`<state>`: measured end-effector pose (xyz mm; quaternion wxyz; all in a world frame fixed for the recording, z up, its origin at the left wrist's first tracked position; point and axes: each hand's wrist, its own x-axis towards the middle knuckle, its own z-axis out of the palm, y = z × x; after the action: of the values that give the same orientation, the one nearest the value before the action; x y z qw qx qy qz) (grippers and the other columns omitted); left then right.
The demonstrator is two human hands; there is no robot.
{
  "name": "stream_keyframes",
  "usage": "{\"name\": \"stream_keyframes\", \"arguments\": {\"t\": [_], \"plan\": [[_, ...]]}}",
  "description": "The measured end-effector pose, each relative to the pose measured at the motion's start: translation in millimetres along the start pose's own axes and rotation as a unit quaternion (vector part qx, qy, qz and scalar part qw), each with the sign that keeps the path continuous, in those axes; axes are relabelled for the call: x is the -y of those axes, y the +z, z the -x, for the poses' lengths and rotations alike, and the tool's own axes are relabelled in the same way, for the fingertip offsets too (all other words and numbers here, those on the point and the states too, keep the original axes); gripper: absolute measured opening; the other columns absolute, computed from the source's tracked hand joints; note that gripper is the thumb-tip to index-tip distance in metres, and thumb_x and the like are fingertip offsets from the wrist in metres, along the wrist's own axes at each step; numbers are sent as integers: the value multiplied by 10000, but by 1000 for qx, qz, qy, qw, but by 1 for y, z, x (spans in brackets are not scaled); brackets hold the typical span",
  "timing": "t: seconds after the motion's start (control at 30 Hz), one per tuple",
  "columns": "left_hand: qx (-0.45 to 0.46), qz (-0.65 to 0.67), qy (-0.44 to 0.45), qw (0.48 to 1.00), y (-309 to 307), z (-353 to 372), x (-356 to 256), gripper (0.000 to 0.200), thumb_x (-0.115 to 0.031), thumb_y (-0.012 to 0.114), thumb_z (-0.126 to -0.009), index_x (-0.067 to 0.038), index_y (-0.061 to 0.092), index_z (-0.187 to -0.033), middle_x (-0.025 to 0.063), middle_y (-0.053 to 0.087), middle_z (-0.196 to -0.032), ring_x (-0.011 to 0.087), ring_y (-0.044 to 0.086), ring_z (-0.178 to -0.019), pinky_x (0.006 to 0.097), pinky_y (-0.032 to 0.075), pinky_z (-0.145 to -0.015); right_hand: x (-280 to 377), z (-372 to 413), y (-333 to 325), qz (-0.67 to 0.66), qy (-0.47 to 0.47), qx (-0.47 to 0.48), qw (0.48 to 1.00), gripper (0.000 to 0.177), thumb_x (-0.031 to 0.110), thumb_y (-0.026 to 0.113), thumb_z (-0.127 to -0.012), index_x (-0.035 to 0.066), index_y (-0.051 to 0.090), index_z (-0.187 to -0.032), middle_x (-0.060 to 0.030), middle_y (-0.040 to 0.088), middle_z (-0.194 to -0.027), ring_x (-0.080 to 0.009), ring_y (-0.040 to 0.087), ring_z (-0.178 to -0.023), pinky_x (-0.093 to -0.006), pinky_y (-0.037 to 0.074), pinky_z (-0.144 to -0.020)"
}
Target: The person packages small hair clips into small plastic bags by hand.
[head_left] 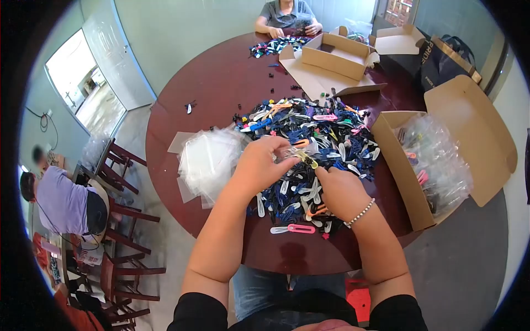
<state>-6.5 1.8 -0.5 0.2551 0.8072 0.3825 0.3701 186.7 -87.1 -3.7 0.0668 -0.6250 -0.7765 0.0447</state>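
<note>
Hair clip, yellowish (307, 160), is pinched at the fingertips of the right hand (339, 190), just above the near side of the clip pile (326, 132). Its tip meets the left hand (264, 165), whose fingers are curled closed on what looks like a small clear bag (288, 151); the bag's mouth is too blurred to make out.

The likely slip is the clip catching the thin film and missing the opening, or the bag sliding out from under the left fingers. Either would drop the piece back among the loose clips, where it is hard to pick out again. A pink clip (301, 228) and a white one beside it lie close to the near rim of the round table (221, 83), so a forearm sweeping back could knock them to the floor.

The stack of clear bags (207, 160) lies just left of the left wrist, overhanging the table edge a little. The cardboard box (395, 160) of filled bags stands near the right hand. Bare tabletop lies beyond the pile to the left, and another person (287, 14) works at the far side.
</note>
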Motion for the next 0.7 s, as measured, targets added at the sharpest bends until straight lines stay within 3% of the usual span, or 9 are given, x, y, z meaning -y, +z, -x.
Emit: {"name": "stream_keyframes", "arguments": {"t": [0.23,0.3,0.4,0.5,0.53,0.57,0.63,0.7], "plan": [[11,11,5,1000,3,1,-1,341,-222,781,-734,-15,655,-973,111,649,-830,236,634,-752,333,501,-681,-4,-9,17,-19,28,-42,999,309,101,613,-762,43,557,-1061,-169,623,-797,-366,628,-741,-462,507,-664],[-4,3,6,1000,4,1,1,317,-158,799,-725,-26,653,-974,36,640,-838,115,589,-725,260,481,-623,-11,-14,18,-38,21,-53,998,283,98,604,-764,42,577,-1041,-179,629,-781,-367,631,-728,-462,506,-662],[-2,4,4,1000,3,0,0,353,-157,800,-721,-34,646,-1014,37,641,-870,121,594,-759,266,483,-640,-26,-18,15,-200,-6,-101,974,121,93,593,-761,21,659,-833,-197,646,-762,-354,647,-724,-421,509,-670],[-14,-9,24,1000,3,0,3,379,-153,801,-714,-44,642,-1041,43,641,-902,132,598,-793,278,489,-671,-38,-19,5,-255,-4,-114,960,158,61,597,-779,23,692,-899,-148,661,-745,-249,653,-660,-332,511,-634],[-12,-7,13,1000,2,0,2,398,-155,802,-708,-51,641,-1057,51,643,-922,154,606,-812,293,495,-693,-37,-17,-5,-279,32,-87,956,152,48,590,-831,16,691,-941,-85,671,-743,-135,629,-644,-269,505,-609],[-14,-7,11,1000,2,0,0,398,-155,802,-708,-51,641,-1057,51,643,-922,154,606,-812,293,495,-693,-38,-16,-7,-279,31,-85,956,152,48,590,-831,16,691,-941,-85,671,-743,-135,629,-644,-269,505,-609],[-32,9,28,999,2,0,-3,390,-168,791,-685,-23,619,-1003,111,626,-829,275,627,-804,357,495,-846,-39,-17,-12,-400,76,-85,910,145,51,585,-877,9,685,-972,-40,673,-785,-69,603,-661,-216,500,-609],[-29,5,24,999,2,0,-2,384,-166,788,-685,-24,617,-998,108,623,-843,276,626,-814,356,496,-835,-37,-18,-16,-419,85,-68,901,150,57,580,-898,11,677,-1003,-23,672,-837,-58,601,-695,-201,502,-626]]}}
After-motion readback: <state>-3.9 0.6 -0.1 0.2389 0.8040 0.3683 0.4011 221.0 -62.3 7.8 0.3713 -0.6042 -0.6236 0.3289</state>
